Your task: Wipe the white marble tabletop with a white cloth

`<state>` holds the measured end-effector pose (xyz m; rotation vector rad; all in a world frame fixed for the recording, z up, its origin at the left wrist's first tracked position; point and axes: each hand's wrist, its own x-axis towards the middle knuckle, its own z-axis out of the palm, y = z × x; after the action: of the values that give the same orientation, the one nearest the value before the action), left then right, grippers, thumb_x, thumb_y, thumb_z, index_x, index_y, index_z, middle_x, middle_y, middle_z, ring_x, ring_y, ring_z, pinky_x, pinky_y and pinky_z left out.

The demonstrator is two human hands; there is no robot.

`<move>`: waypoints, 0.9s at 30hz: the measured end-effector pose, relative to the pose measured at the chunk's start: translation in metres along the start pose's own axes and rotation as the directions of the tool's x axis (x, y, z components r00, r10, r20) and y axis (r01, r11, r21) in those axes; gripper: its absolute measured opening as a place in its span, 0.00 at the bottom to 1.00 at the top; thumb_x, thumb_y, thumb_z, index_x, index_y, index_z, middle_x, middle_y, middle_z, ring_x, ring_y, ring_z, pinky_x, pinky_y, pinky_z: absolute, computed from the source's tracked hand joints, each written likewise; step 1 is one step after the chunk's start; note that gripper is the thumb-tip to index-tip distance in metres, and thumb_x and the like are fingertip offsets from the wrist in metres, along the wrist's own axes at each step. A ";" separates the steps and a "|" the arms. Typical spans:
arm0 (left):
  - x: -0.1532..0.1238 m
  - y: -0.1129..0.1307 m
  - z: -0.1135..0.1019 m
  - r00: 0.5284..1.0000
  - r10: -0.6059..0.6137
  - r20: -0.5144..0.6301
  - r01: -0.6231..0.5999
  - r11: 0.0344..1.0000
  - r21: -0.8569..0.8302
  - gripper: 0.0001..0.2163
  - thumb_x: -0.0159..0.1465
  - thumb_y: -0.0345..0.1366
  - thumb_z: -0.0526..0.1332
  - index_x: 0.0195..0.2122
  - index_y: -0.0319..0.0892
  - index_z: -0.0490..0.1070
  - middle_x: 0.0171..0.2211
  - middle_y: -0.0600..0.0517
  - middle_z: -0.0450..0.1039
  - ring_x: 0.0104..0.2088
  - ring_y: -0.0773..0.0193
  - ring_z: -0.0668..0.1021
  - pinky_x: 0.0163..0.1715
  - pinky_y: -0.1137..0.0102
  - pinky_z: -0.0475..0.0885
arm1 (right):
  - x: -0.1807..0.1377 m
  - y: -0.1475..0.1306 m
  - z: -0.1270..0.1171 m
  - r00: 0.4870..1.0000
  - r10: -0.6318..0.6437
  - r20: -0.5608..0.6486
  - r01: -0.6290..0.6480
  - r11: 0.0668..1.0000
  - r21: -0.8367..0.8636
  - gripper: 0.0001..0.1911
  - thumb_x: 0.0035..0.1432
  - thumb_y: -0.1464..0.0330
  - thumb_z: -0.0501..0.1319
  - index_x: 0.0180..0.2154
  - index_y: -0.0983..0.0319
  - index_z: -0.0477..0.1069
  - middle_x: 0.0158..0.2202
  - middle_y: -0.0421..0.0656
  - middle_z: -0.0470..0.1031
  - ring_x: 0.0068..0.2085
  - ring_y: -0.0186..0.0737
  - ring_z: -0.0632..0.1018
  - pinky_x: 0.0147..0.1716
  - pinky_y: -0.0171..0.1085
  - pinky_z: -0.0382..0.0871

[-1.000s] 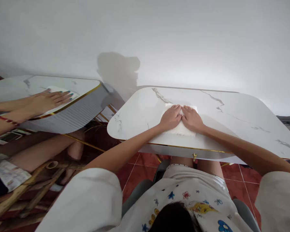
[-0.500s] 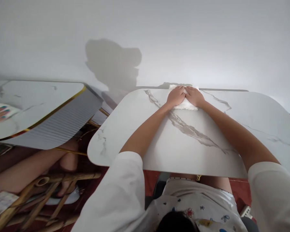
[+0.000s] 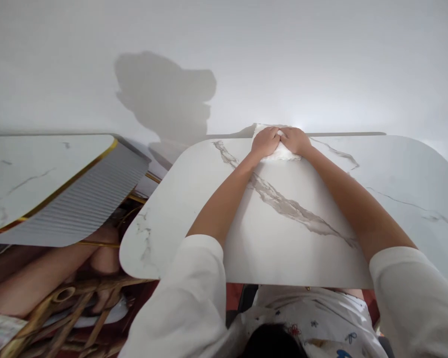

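My left hand (image 3: 266,142) and my right hand (image 3: 295,140) lie side by side, fingertips meeting, on a folded white cloth (image 3: 282,154). Both press it down at the far edge of a white marble-patterned table (image 3: 194,214). The fingers are close together and slightly bent over the cloth. Its far corner reaches past the table edge against the wall. Both arms are stretched out across the tabletop. The palms hide the middle of the cloth.
The grey-white wall (image 3: 321,64) stands right behind the table. At left is a second marble-patterned table (image 3: 41,164) with a gold rim and ribbed grey side. A person's leg (image 3: 48,273) and a bamboo chair (image 3: 78,323) are below it.
Both hands and the cloth have slid a little farther toward the wall. The view has shifted, and another person's hand on the left table has gone out of sight.
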<state>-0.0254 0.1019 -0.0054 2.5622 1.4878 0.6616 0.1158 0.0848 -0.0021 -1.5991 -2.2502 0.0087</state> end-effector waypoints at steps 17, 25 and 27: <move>-0.166 0.069 -0.039 0.992 0.123 0.028 -0.125 0.989 0.085 0.23 0.65 0.31 0.44 0.59 0.32 0.61 0.61 0.41 0.62 0.63 0.57 0.62 0.64 0.64 0.53 | -0.159 -0.086 -0.021 0.998 -0.067 0.005 0.068 0.996 -0.058 0.28 0.65 0.67 0.43 0.63 0.73 0.56 0.64 0.55 0.59 0.65 0.52 0.60 0.63 0.50 0.51; -0.253 0.117 -0.058 0.982 -0.114 0.152 0.129 0.988 -0.089 0.27 0.62 0.36 0.48 0.64 0.39 0.57 0.66 0.49 0.54 0.67 0.58 0.55 0.67 0.62 0.51 | -0.249 -0.120 -0.037 0.994 -0.104 -0.028 0.104 0.994 0.027 0.30 0.64 0.65 0.44 0.66 0.64 0.52 0.64 0.50 0.60 0.65 0.51 0.60 0.63 0.55 0.55; -0.260 0.130 -0.056 0.976 -0.149 0.161 0.173 0.974 -0.147 0.28 0.61 0.36 0.50 0.64 0.41 0.57 0.67 0.51 0.53 0.67 0.57 0.54 0.67 0.61 0.51 | -0.264 -0.115 -0.045 0.995 -0.105 -0.006 0.105 0.994 0.039 0.30 0.63 0.65 0.45 0.66 0.61 0.52 0.64 0.47 0.60 0.65 0.50 0.60 0.63 0.55 0.56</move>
<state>-0.0551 -0.1924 0.0021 2.2886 1.5074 0.5312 0.0989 -0.2055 -0.0144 -1.4582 -2.3136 0.0224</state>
